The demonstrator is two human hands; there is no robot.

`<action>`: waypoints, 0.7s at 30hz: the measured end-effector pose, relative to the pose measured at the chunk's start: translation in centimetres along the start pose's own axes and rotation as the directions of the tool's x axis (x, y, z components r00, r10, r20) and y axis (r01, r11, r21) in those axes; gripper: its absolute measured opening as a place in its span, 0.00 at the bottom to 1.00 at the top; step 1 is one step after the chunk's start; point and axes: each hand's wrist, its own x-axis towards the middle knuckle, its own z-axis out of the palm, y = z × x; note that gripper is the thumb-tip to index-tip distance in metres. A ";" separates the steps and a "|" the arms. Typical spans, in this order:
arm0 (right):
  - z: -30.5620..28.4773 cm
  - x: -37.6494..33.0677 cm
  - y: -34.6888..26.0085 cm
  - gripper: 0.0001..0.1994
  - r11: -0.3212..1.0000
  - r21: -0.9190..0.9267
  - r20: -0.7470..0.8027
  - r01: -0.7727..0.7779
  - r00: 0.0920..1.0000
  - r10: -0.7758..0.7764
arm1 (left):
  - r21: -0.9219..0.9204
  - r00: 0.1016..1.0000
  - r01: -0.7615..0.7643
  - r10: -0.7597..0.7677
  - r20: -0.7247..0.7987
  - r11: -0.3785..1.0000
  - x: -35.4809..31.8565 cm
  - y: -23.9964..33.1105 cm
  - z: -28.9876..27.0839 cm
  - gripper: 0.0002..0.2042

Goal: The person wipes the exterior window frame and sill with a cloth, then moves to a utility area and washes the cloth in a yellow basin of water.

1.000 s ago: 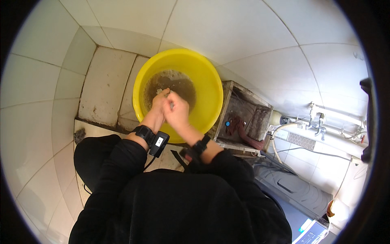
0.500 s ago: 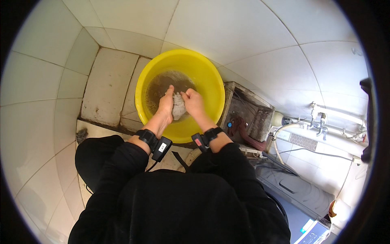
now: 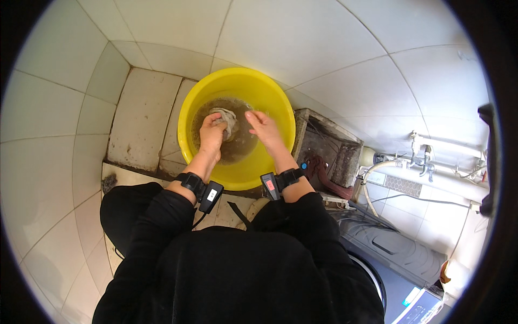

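Right now the left hand (image 3: 211, 136) is closing its fingers over the near-left edge of a grey cloth (image 3: 225, 120), gripping a fold of it, while the right hand (image 3: 263, 127) is hovering just to the right of the cloth with its fingers loosely spread and curled, apparently not holding anything. Both hands are reaching into a yellow basin (image 3: 270, 97) and working in murky brown water (image 3: 237, 148), and black bands are sitting on both wrists. Judging by the dirty water and the soaked, bunched cloth, the washing is well under way but not finished: the cloth is not yet wrung out or lifted clear. It is lying crumpled at the far middle of the basin, partly above the water; its long axis seems to be running from near-left to far-right, though the bunching makes that uncertain. Beyond the basin, white wall tiles (image 3: 302, 38) are rising on the far side, with a concrete step (image 3: 143, 121) at left and a rusty metal box (image 3: 329, 148) at right.
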 end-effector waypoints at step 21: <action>-0.1 -3.8 -3.5 0.19 0.379 0.909 0.215 -0.176 0.975 -0.062 | -0.434 0.922 0.386 -0.353 0.158 0.814 0.2 0.4 0.3 0.27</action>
